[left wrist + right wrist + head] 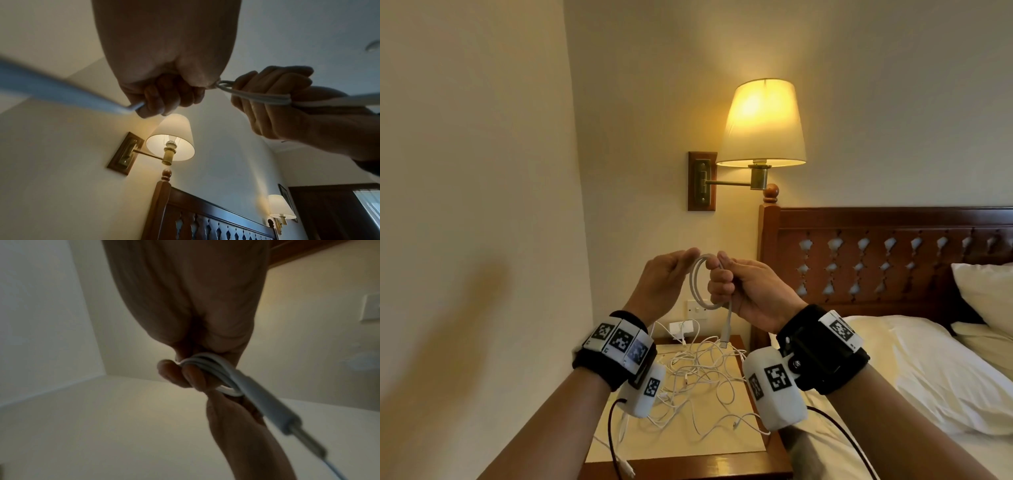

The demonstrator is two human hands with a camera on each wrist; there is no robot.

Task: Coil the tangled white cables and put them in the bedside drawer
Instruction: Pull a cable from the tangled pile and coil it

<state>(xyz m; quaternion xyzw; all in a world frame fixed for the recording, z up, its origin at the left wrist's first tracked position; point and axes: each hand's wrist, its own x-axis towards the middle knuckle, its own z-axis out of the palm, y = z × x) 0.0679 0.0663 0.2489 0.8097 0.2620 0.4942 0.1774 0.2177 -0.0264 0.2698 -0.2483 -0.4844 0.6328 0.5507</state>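
Observation:
I hold a white cable coil (pixel 698 286) up between both hands, above the bedside table (pixel 743 442). My right hand (pixel 744 287) grips the coil's loops in a fist (pixel 205 366), and the plug end (pixel 726 334) hangs below it. My left hand (pixel 666 279) is at the coil's top; in the left wrist view its curled fingers (pixel 164 99) hold a strand of cable (pixel 137 107) and the thumb touches the coil (pixel 224 84). Several more white cables (pixel 698 377) lie tangled on the tabletop. The drawer is out of sight.
A lit wall lamp (pixel 763 123) hangs above the table. A wall socket (pixel 697 310) with a plugged charger (pixel 681 327) is behind it. The wooden headboard (pixel 876 253) and the bed with pillows (pixel 928 370) are to the right. A wall (pixel 465 205) is close on the left.

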